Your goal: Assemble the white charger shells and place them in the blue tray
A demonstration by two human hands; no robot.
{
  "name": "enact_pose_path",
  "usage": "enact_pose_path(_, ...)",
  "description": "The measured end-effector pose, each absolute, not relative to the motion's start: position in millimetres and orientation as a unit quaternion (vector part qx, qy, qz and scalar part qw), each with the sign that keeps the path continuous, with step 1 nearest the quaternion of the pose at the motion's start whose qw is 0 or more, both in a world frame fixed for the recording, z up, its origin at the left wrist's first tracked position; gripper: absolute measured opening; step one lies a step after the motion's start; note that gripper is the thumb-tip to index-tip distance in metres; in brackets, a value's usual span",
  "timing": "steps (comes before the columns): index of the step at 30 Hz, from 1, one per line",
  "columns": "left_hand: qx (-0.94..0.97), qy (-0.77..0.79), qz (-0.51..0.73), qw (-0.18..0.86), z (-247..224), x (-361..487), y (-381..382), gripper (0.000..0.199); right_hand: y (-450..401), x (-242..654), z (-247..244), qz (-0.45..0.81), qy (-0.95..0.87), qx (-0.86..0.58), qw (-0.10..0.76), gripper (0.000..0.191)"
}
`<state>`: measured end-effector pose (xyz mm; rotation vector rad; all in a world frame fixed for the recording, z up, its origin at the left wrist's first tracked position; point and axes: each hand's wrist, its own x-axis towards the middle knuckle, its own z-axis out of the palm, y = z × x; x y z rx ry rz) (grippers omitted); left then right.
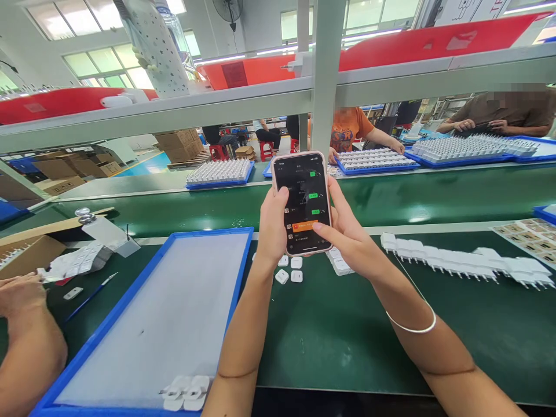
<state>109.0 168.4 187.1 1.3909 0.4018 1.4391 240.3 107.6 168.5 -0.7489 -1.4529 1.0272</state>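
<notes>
In the head view, your left hand gripped one side of the phone, thumb over the screen's edge. Your right hand gripped the other side, its thumb at an orange bar low on the lit screen — whether it touched the glass could not be told. The phone was up above the bench, screen toward you. White squares lay below it, with white plugs in a row to the right. A blue-rimmed tray lay left of your left forearm; beyond it — another person's arm, near a pen.
</notes>
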Motion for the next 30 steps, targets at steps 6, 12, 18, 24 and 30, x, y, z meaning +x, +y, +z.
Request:
enact_pose_path(6, 0.582, 0.174, 0.600, 0.520, 187, 108, 168, 0.030, 105, 240, 171, 0.444, -0.622, -0.291, 0.576, 0.087)
enact_pose_path(12, 0.581, 0.174, 0.599, 0.524, 187, 109, 168, 0.030, 106, 240, 169, 0.429, -0.631, -0.296, 0.574, 0.089)
enact_pose_path(18, 0.584, 0.179, 0.594, 0.524, 188, 110, 167, 0.032, 105, 239, 169, 0.413, -0.647, -0.301, 0.565, 0.091)
enact_pose_path(24, 0.586, 0.172, 0.598, 0.520, 189, 109, 166, 0.029, 105, 239, 168, 0.421, -0.640, -0.310, 0.563, 0.093)
enact_pose_path(30, 0.651, 0.168, 0.536, 0.510, 188, 99, 170, 0.046, 103, 242, 170, 0.410, -0.647, -0.308, 0.564, 0.093)
